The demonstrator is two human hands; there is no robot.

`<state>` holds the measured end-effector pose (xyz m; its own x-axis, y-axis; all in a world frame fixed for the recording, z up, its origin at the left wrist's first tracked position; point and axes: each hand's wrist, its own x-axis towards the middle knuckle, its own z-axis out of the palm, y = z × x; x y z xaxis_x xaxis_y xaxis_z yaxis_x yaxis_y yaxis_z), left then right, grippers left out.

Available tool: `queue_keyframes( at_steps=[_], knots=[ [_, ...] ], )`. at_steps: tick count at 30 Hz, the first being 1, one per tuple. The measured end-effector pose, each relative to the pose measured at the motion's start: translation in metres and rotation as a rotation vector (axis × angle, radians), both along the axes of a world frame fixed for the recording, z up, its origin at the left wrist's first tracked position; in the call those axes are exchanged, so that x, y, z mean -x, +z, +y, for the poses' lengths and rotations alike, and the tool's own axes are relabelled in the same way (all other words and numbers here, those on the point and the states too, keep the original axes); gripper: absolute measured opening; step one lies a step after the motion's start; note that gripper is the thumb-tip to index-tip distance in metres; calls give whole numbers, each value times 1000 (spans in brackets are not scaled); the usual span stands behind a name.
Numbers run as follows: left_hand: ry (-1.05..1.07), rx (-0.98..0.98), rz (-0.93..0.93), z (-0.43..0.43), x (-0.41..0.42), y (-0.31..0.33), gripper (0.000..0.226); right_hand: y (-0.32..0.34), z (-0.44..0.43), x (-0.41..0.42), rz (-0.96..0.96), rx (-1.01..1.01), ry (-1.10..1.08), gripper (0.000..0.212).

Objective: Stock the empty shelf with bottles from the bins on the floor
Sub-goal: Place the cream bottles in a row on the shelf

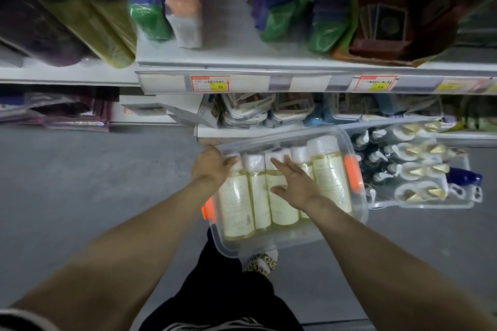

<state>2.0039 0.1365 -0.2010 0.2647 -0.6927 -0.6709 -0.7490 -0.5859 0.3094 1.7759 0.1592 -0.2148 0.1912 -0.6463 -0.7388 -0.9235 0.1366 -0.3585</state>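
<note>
A clear plastic bin with orange latches lies on the grey floor below the shelves. Several bottles of yellow liquid with white caps and pale labels lie side by side in it. My left hand reaches over the bin's far left corner, fingers resting on the cap end of the leftmost bottle. My right hand hovers flat over the middle bottles with fingers spread, touching them lightly. Neither hand has lifted a bottle.
A second clear bin to the right holds pump bottles and white bottles with gold marks. Above is a white shelf edge with price tags, stocked with coloured packs. My leg and patterned shoe stand just in front of the bin.
</note>
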Motion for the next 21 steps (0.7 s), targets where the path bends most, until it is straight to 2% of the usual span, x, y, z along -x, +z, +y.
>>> queue_keyframes(
  at_steps=[2, 4, 7, 9, 13, 18, 21],
  knots=[
    [-14, 13, -25, 2, 2, -2, 67, -1, 1, 0, -2, 0, -7, 81],
    [-24, -24, 1, 6, 8, -5, 78, -2, 1, -1, -3, 8, -11, 81],
    [137, -35, 105, 10, 22, -14, 82, -2, 2, -1, -1, 9, -12, 81],
    [212, 20, 60, 10, 29, -19, 78, -2, 1, 1, -2, 1, -5, 81],
    [239, 85, -11, 8, 27, -25, 89, 3, -2, 1, -15, -37, -8, 80],
    [265, 182, 231, 20, 12, -10, 61, 18, 9, -3, -92, -47, -53, 85],
    [180, 227, 491, 31, 12, 15, 55, 34, 27, -2, -233, -83, -117, 88]
  ],
)
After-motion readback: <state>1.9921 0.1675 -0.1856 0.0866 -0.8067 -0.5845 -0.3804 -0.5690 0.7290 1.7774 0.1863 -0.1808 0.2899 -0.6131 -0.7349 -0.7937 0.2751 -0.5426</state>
